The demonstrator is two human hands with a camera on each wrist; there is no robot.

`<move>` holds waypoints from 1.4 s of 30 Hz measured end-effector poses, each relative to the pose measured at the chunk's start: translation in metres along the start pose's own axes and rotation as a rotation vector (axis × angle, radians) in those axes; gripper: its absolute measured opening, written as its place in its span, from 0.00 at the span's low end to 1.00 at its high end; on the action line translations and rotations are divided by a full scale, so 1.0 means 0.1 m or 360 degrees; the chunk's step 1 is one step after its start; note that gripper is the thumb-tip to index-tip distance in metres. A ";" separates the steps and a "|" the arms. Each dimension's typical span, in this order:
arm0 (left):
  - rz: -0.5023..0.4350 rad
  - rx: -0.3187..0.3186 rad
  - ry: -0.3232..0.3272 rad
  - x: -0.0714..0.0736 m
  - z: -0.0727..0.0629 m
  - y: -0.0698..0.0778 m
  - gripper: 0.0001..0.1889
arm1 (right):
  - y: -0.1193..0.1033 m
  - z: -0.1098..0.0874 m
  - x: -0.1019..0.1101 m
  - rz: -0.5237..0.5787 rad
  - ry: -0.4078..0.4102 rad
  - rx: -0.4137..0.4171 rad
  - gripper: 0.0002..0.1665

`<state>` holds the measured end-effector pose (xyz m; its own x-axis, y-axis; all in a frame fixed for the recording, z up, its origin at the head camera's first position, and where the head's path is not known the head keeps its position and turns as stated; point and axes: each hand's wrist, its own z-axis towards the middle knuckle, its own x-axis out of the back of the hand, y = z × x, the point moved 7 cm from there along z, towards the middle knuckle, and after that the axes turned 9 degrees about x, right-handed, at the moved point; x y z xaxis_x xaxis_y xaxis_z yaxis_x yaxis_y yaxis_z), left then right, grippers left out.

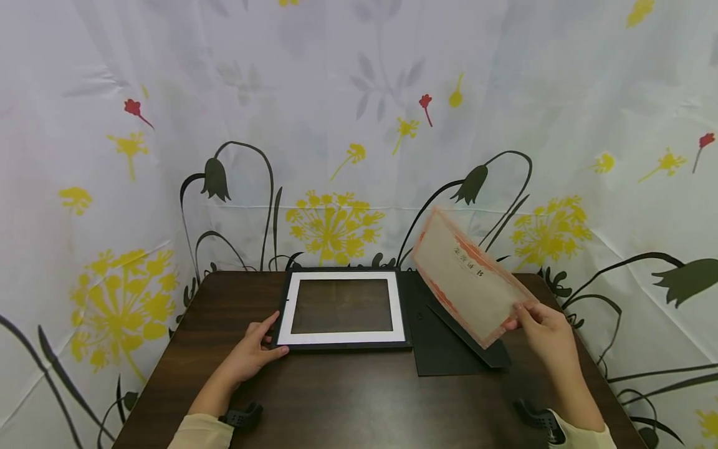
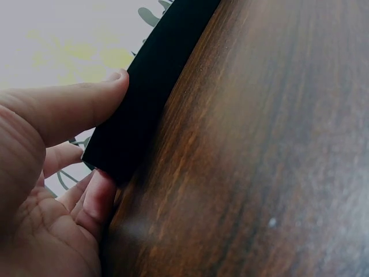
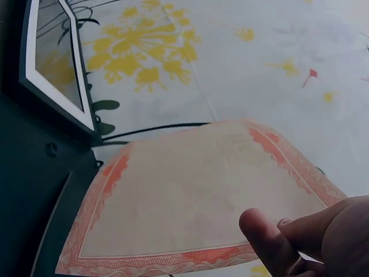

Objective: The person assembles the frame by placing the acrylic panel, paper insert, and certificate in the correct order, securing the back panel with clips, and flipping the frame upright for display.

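A black picture frame (image 1: 348,338) with a white mat lies on the dark wooden table (image 1: 359,405). My left hand (image 1: 253,349) holds its near left corner, thumb along the front edge and fingers at the side. In the left wrist view, the thumb (image 2: 95,104) and fingers bracket the black corner (image 2: 124,127). To the right, my right hand (image 1: 541,324) pinches a certificate (image 1: 454,268) by one corner. The cream sheet with its orange patterned border is raised and tilted; the right wrist view shows its broad face (image 3: 184,196) beyond the fingertips.
A black backing board (image 1: 443,365) lies right of the frame, partly under the certificate, with its stand flap (image 1: 493,355) angled out. A floral curtain (image 1: 348,125) hangs right behind the table's far edge.
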<state>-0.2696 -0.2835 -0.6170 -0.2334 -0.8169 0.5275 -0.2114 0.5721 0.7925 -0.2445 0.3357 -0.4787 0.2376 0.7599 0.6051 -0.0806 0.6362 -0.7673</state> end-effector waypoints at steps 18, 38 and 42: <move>0.0041 0.0006 0.0041 0.04 0.03 0.03 0.53 | -0.25 0.14 -0.42 0.0006 -0.0098 0.0051 0.19; 0.0038 0.0025 0.0047 0.01 0.00 0.00 0.52 | -0.45 0.06 -0.65 -0.0206 0.0060 0.0339 0.14; 0.0044 0.0019 0.0047 0.01 0.00 0.00 0.52 | -0.45 0.03 -0.72 -0.0174 0.0073 0.0367 0.13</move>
<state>-0.2698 -0.2848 -0.6162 -0.2111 -0.8025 0.5581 -0.2168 0.5952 0.7738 -0.2609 0.2527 -0.4866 0.3004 0.6815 0.6673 -0.2693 0.7318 -0.6261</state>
